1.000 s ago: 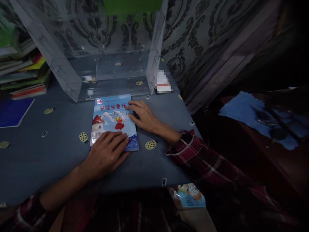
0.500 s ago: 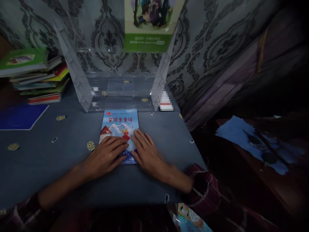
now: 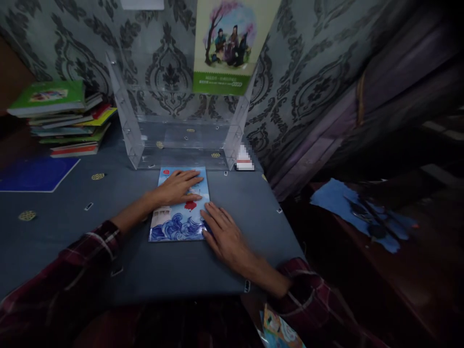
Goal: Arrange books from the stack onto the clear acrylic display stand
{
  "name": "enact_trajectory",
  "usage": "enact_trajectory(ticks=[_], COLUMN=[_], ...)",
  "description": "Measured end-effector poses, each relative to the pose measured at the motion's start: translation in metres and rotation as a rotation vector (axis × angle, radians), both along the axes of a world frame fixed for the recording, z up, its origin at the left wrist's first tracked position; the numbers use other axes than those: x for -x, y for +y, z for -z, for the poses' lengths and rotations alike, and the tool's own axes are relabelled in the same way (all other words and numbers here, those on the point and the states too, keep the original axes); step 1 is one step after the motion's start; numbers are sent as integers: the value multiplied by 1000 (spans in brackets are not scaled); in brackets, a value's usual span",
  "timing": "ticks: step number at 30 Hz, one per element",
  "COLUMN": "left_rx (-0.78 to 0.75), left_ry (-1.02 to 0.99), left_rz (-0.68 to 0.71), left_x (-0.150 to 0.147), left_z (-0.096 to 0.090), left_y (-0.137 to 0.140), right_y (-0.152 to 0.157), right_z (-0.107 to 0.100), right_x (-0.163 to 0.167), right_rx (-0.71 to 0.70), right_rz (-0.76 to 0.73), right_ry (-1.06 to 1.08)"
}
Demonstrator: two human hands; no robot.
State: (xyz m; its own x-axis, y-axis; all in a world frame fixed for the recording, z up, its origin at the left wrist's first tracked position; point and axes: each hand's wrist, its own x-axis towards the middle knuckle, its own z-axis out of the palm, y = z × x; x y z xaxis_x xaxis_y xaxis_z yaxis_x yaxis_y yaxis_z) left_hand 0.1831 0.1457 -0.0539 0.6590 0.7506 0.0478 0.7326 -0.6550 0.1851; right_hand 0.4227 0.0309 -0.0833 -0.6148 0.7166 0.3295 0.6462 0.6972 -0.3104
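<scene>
A blue picture-covered book (image 3: 177, 227) lies closed and flat on the table in front of me. Across its upper part rests my left hand (image 3: 180, 186), palm down with fingers stretched out, covering the title. My right hand (image 3: 224, 232) lies at the book's lower right edge, its fingers extended and the fingertips touching the cover's side. Just beyond the book's top edge stands a clear acrylic rack (image 3: 184, 133). High on that rack is a book with a green lower band (image 3: 221, 82).
To the left sits a stack of books (image 3: 68, 118), with a flat blue book (image 3: 39, 174) before it. A small white object, pixelated (image 3: 244, 158), is by the rack's right foot. Past the table's right edge lies a blue cloth (image 3: 337, 200) with dark items; another colourful book (image 3: 281, 328) shows below.
My left hand has slid up the cover from its middle to its upper part, uncovering the wave picture below. My right hand stays near the right edge. The view has shifted slightly.
</scene>
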Motion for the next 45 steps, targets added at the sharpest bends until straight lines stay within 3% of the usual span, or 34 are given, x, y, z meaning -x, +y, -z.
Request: enact_trajectory(ticks=[8, 14, 24, 28, 34, 39, 45], left_rx=[-96, -128, -110, -122, -133, -186, -232], left_ry=[14, 51, -16, -69, -172, -190, -268], left_rz=[3, -50, -93, -97, -113, -279, -507], left_x=[-4, -12, -21, -18, -2, 27, 46], left_z=[2, 2, 1, 6, 11, 14, 24], left_y=[8, 13, 19, 19, 10, -13, -36], right_y=[-23, -37, -42, -39, -11, 35, 99], right_z=[-2, -7, -9, -14, -29, -20, -5], right_x=[-18, -22, -20, -22, -21, -9, 14], right_rx=[-112, -168, -208, -129, 155, 125, 141], right_rz=[-54, -46, -62, -83, -115, -115, 43], right_ry=[188, 156, 102, 139, 254, 151, 16])
